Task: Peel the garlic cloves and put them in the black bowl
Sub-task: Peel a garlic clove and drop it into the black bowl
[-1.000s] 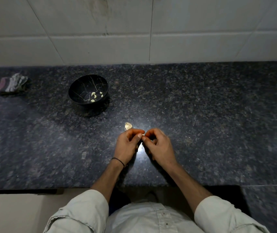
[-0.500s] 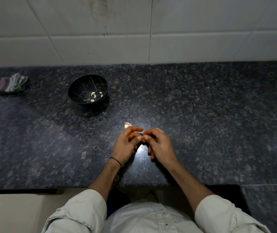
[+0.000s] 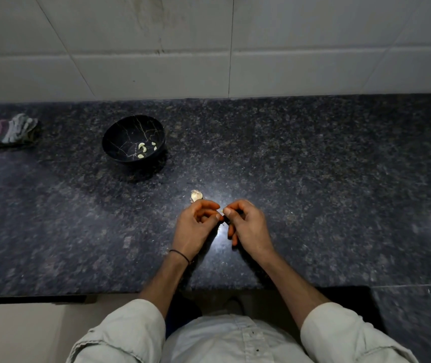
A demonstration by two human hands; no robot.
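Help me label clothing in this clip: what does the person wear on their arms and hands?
The left hand and right hand are bare, no gloves. A thin black band circles the left wrist. The left sleeve and right sleeve are pale, off-white cloth, rolled up near the elbows.

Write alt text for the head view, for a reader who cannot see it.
Seen from above, a person's left hand and right hand pinch a small garlic clove together over a dark speckled counter. A pale garlic piece lies just beyond the left hand; farther back left, a black bowl holds a few peeled cloves. A crumpled cloth lies at far left.
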